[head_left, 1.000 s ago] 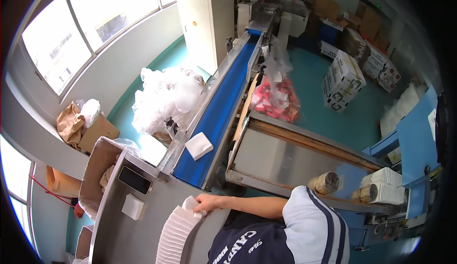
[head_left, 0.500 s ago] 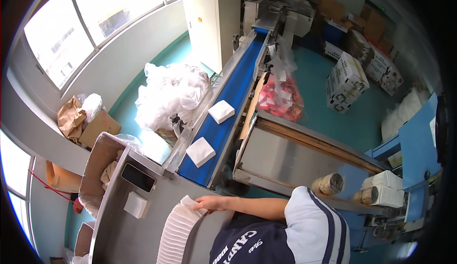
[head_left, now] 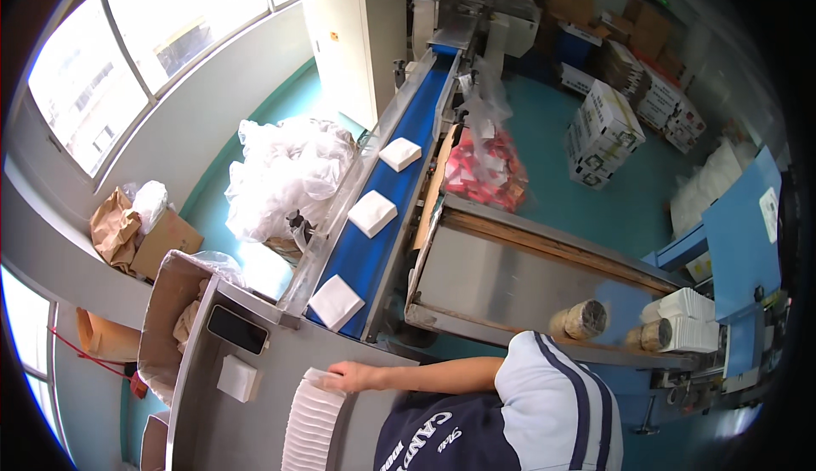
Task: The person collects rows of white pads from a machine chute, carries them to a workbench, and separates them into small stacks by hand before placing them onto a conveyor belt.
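My right hand [head_left: 350, 377] reaches in from the right. Its fingers are closed on the far end of a long row of white folded paper napkins [head_left: 309, 424], which lies on the grey metal table [head_left: 217, 428] and runs off toward the lower edge. Left of the row is one small square stack of napkins [head_left: 239, 378]. Beyond the hand, three more napkin stacks, a near one [head_left: 337, 303], a middle one [head_left: 372, 213] and a far one [head_left: 399, 155], lie spaced out on a blue conveyor belt [head_left: 353, 254]. My left hand is out of view.
A dark phone [head_left: 238, 329] lies at the table's left edge, beside an open cardboard carton [head_left: 174, 309]. Clear plastic bags [head_left: 293, 173] are heaped left of the belt. To its right stands a metal-topped bench [head_left: 501, 275] with more napkins [head_left: 684, 318] at its far right.
Three napkin stacks now show on the belt instead of two, and the nearest one lies closer to the belt's near end. The view has shifted slightly. My right hand stays at the row's end.
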The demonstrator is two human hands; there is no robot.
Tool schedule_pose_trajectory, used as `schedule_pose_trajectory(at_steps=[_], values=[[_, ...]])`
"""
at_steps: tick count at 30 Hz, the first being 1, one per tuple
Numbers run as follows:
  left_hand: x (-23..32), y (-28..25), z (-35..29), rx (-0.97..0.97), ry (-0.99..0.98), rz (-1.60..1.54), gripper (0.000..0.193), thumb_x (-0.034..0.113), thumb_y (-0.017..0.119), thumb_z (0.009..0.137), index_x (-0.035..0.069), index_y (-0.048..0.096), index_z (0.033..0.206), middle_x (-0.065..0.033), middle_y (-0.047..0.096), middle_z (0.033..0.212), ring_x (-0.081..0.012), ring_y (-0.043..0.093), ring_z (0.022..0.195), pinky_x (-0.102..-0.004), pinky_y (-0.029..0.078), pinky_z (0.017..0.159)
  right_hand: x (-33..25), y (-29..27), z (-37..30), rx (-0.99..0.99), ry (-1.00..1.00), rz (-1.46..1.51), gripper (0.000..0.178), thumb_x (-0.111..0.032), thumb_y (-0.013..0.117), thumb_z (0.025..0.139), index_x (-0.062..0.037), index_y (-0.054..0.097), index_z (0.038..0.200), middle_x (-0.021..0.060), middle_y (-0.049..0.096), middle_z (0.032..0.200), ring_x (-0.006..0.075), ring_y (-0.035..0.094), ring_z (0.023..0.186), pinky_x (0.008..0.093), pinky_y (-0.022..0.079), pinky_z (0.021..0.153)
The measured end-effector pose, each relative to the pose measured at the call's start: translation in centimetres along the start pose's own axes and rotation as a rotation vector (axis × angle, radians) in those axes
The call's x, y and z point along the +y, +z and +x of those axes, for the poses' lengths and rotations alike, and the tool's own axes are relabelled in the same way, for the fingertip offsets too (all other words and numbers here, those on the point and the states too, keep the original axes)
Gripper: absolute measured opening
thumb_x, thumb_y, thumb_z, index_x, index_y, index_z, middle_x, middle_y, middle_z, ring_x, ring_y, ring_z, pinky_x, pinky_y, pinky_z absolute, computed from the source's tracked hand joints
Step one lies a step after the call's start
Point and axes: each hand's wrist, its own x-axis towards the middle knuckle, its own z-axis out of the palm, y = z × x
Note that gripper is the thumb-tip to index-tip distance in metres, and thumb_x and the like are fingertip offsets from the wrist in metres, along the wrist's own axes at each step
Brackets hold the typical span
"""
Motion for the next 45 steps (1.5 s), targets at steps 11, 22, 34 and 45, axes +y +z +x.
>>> schedule_pose_trajectory(at_steps=[11, 22, 34, 45], values=[[-0.8, 2.0, -0.2, 0.061, 0.002, -0.046, 0.086, 0.058, 0.059, 0.085, -0.011, 0.042, 0.134, -0.0362, 0.049, 0.129, -0.0484, 0.051, 0.117, -0.0496, 0.042, 0.102, -1.6, -2.3, -0.4, 0.093, 0.203, 0.177, 0.063, -0.053, 0.062, 0.089, 0.0007, 0.054, 0.121, 0.0116, 0.061, 0.106, 0.0154, 0.061, 0.092, 0.0315, 0.054, 0.079], [-0.1, 1.9, -0.4, 0.030, -0.060, -0.058, 0.087, 0.060, 0.059, 0.085, -0.011, 0.042, 0.134, -0.0365, 0.049, 0.128, -0.0492, 0.052, 0.115, -0.0491, 0.043, 0.101, 0.7, -4.0, -1.2, -0.190, 0.323, 0.365, 0.043, -0.039, 0.059, 0.090, -0.0094, 0.057, 0.122, 0.0045, 0.062, 0.110, 0.0151, 0.058, 0.092, 0.0297, 0.050, 0.074], [7.8, -2.8, -0.7, -0.277, -0.190, -0.073, 0.096, 0.067, 0.054, 0.084, -0.012, 0.038, 0.136, -0.0377, 0.049, 0.127, -0.0493, 0.049, 0.118, -0.0485, 0.041, 0.102, -0.8, 0.2, 0.5, 0.056, -0.073, -0.087, 0.066, -0.059, 0.061, 0.086, -0.0023, 0.060, 0.120, 0.0087, 0.063, 0.108, 0.0163, 0.061, 0.094, 0.0297, 0.050, 0.079], [8.4, -4.3, -1.1, -0.258, -0.112, -0.101, 0.090, 0.068, 0.055, 0.083, 0.020, 0.023, 0.152, -0.0178, 0.024, 0.155, -0.0412, 0.028, 0.138, -0.0534, 0.030, 0.110, 3.1, -2.8, 1.8, 0.286, 0.110, 0.635, 0.036, -0.033, 0.067, 0.090, -0.0008, 0.061, 0.104, 0.0042, 0.064, 0.088, 0.0131, 0.063, 0.075, 0.0277, 0.055, 0.066]])
